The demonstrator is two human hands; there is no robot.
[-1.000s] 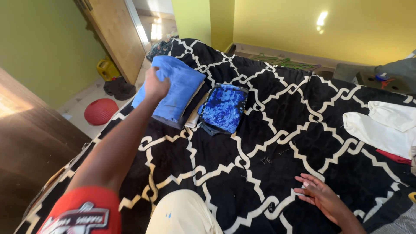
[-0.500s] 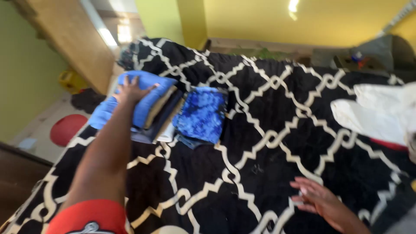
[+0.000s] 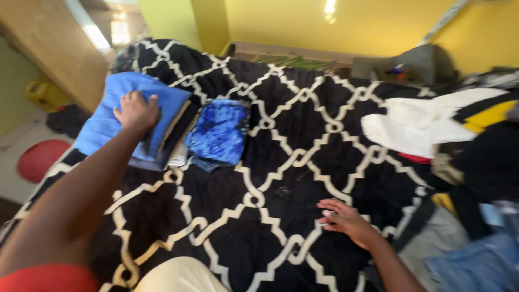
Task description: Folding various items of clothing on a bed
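Note:
My left hand (image 3: 136,111) lies palm down on a folded light-blue garment (image 3: 113,103) that tops a small stack of folded clothes at the far left of the bed. A folded mottled dark-blue garment (image 3: 219,131) sits just to the right of that stack. My right hand (image 3: 346,219) rests flat, fingers spread, on the black bedspread with its white lattice pattern (image 3: 281,162), near the front right. Neither hand holds anything.
A heap of unfolded clothes, white (image 3: 419,127), black, yellow and denim (image 3: 476,259), lies along the bed's right side. A wooden door (image 3: 54,51) stands at the left, with a red round mat (image 3: 38,159) and a yellow object (image 3: 46,94) on the floor below. Yellow walls lie behind.
The view has swung to the right, bringing the heap of clothes into sight. My left hand stays on the blue stack and my right hand stays on the bedspread.

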